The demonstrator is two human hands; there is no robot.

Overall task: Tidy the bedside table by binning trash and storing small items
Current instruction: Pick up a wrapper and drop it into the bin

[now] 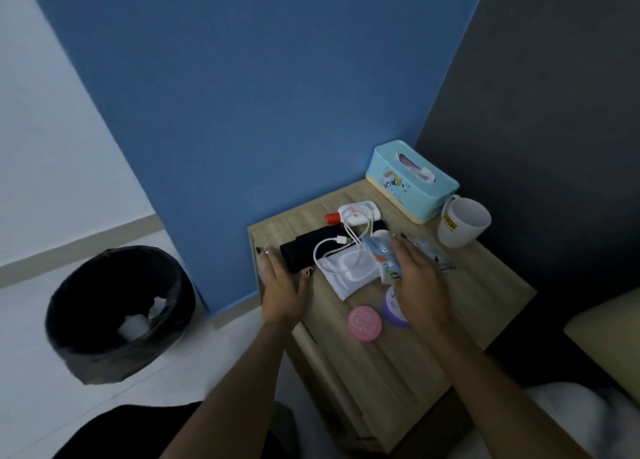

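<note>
On the wooden bedside table [485,285], small items lie clustered near the blue wall. The left hand [284,285] rests at the table's left edge, fingers straight and spread; its thumb touches the near end of a black pouch [311,250]. The right hand [419,278] lies palm down over a blue-and-white wrapper [381,257], fingers extended forward. Whether the thumb pinches the wrapper cannot be determined.

A white charging cable [332,247] runs across the pouch and a white packet [337,287]. A second wrapper [433,254] lies just right of the right hand. A pink round case [365,323] and a purple jar [391,308] sit side by side at the near edge, the jar partly under the right wrist. A red-capped white tube [349,214], a teal tissue box [408,188] and a white mug [464,221] occupy the far side.

On the floor, left of the table, a black lined bin [104,354] contains crumpled white trash [133,325].
</note>
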